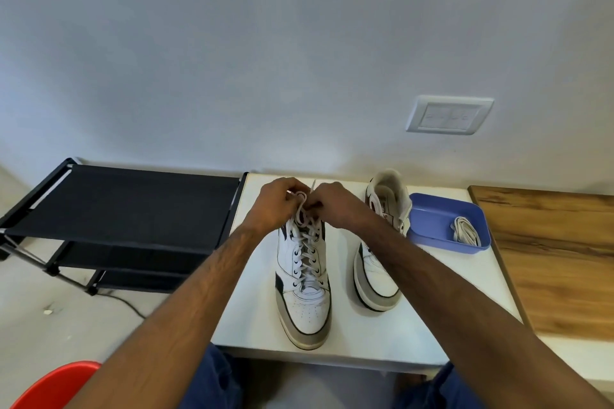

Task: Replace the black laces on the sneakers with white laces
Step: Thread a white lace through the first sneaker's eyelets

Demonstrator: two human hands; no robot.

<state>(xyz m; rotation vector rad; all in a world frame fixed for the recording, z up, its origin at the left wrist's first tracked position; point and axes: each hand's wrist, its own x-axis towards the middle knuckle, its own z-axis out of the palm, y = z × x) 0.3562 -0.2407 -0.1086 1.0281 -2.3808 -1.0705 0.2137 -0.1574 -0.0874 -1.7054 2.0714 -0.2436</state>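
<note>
Two white sneakers stand toe-toward-me on a small white table (252,309). The left sneaker (307,305) is threaded with a white lace (307,252) up to its collar. At the top of that shoe my left hand (275,202) and my right hand (335,204) each pinch a loop or end of the white lace, fingers curled close together. The right sneaker (377,279) is partly hidden by my right forearm; its lacing cannot be seen. A blue tray (428,226) at the right of the table holds a bundled white lace (465,231).
A black fabric shoe rack (123,209) stands left of the table. A wooden tabletop (558,259) adjoins on the right. A red stool edge (56,385) shows bottom left. A wall with a switch plate (448,114) rises right behind the table.
</note>
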